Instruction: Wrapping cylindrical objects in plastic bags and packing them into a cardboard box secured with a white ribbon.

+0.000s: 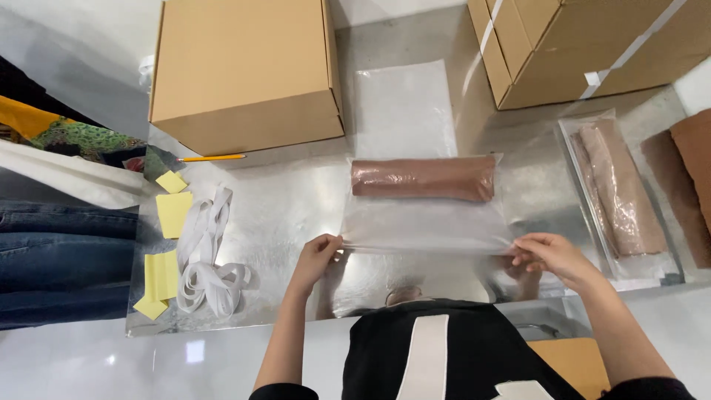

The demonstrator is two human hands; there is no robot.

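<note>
Both bare forearms reach up from the lower frame, left grip (317,255) and right grip (552,255) pinched shut, spread well apart at mid-frame.

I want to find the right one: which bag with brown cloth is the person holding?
The middle clear bag, with left hand and right hand pinching its near corners. The other bag lies untouched at the right.

Just one head cam, pointed pretty much straight down and close over the shiny table (296,207).
</note>
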